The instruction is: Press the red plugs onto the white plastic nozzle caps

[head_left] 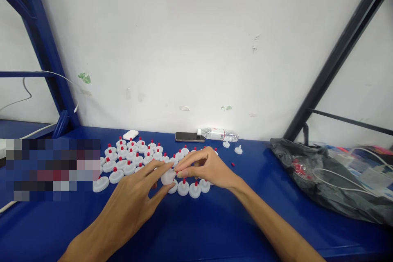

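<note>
While the blue worktop (239, 229) carries a dark plastic bag (325, 188) at its right edge, red-tipped white caps (116, 177) spread from left to middle. Above their front, the left hand (135, 194) grasps a held cap (167, 177), the right hand (211, 168) pinching its top. A bottle (217, 134) and phone (189, 137) lie along the back edge, a loose red bit (233, 164) nearer.

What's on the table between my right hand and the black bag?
In the head view, a small red cap lies between your right hand and the black bag, with two uncapped white lids slightly farther back.
</note>
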